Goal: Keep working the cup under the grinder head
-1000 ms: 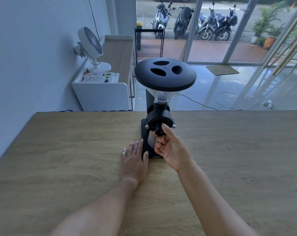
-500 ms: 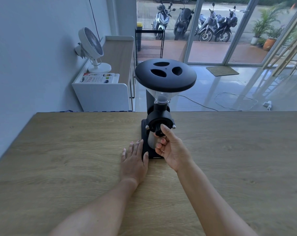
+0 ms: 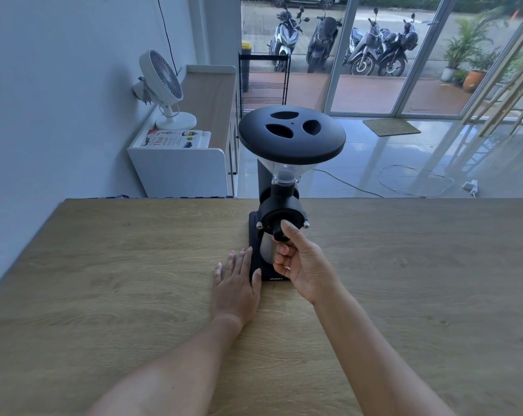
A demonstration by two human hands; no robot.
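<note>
Black and upright, the coffee grinder [image 3: 279, 205] stands on the wooden table [image 3: 104, 265], near its far edge and about midway across. On its front sits a small black knob [image 3: 278, 233], and my right hand [image 3: 299, 265] grips it: the thumb lies up along the knob's right side while my curled fingers [image 3: 279, 259] wrap in from below, in front of a metal cup [image 3: 265, 250] that stands on the grinder's base under the spout. Two small silver screws show on either side of the round front housing. My left hand [image 3: 234, 285] rests flat on the table with its fingers straight and together, pressed just beside the left edge of the grinder's base, the thumb touching the base's near corner; it holds nothing.

Above, a clear funnel-shaped hopper [image 3: 287, 169] narrows into the body, topped by a wide black lid [image 3: 291, 135] with three oval openings.

Beyond the table, to the left against the pale wall, stands a white cabinet [image 3: 179, 172] bearing a white fan [image 3: 164, 85] and a printed booklet [image 3: 173, 139]. A black wire rack [image 3: 263, 82] stands behind it. Through the glass doors, several motor scooters [image 3: 338, 40] are parked outside, with potted plants [image 3: 470, 55] to the right. A white cable [image 3: 404, 178] loops across the shiny tiled floor, and a doormat [image 3: 391, 127] lies by the door.
</note>
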